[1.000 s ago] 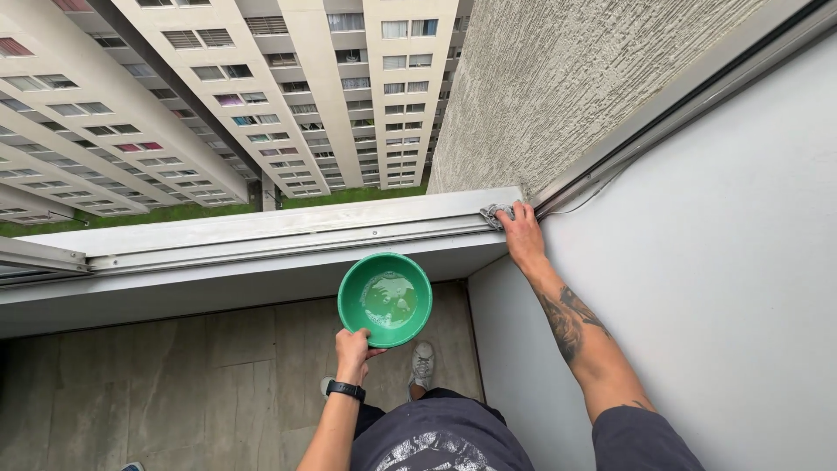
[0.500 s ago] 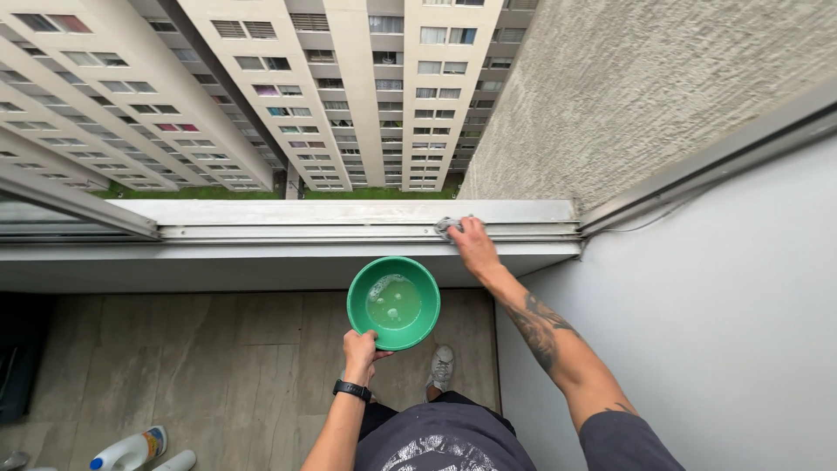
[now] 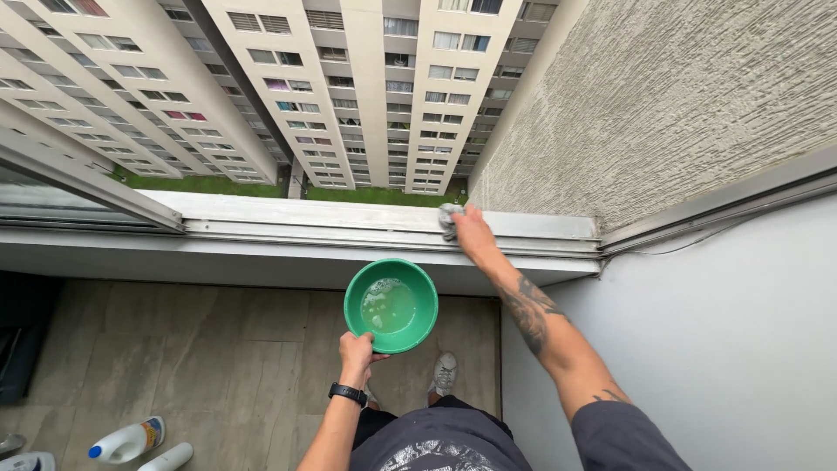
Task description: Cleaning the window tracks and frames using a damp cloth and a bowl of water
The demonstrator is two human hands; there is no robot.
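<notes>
Green plastic, round and smooth: you hold one bowl (image 3: 391, 305) by its near rim, your left hand (image 3: 356, 352) with its fingers clenched on the edge, soapy water inside. Above the bowl, your right hand (image 3: 472, 234) presses one crumpled grey cloth (image 3: 449, 216) onto the pale metal sill (image 3: 288, 218), fingers grasping it. Left of the bowl, on the tiled floor (image 3: 174, 349), lie two white plastic bottles (image 3: 127, 440).

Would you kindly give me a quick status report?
Left hand grips green basin by rim, soapy water inside. Right hand presses grey cloth on window track. Nothing blocking the track.
</notes>
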